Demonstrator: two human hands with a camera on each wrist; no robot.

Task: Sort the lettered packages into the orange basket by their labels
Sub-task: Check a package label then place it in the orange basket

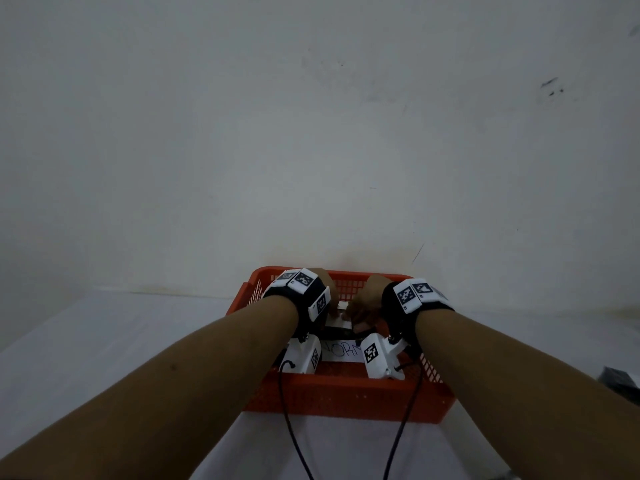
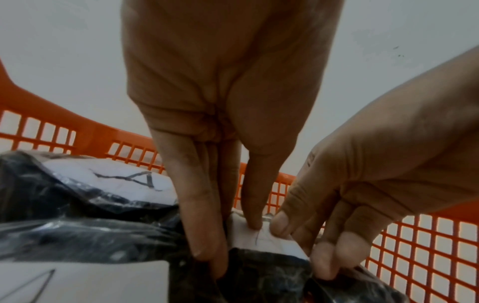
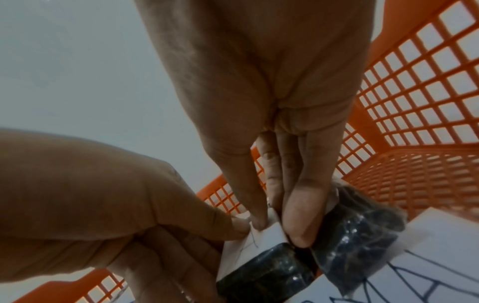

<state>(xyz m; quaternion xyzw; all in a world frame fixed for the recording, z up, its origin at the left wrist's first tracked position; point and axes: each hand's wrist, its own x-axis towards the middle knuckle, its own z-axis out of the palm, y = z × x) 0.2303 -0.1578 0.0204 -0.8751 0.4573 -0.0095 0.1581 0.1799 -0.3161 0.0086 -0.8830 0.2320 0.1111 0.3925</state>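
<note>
Both hands reach into the orange basket (image 1: 346,396) and hold one black plastic package (image 2: 261,274) with a white label (image 2: 269,244) between them. My left hand (image 2: 228,239) pinches its left end, thumb on the label. My right hand (image 3: 279,229) pinches the label's other edge, with the black wrap (image 3: 272,266) below. The label's letter is covered by the fingers. From the head view the left hand (image 1: 331,306) and right hand (image 1: 360,315) meet near the basket's far wall. Another black package labelled "A" (image 2: 124,180) lies to the left inside.
A white sheet with large drawn letters (image 1: 341,349) lies on the basket floor near its front. A second white label (image 2: 77,280) shows at the lower left. A dark object (image 1: 620,377) sits on the white table at the right edge. A wall stands behind the basket.
</note>
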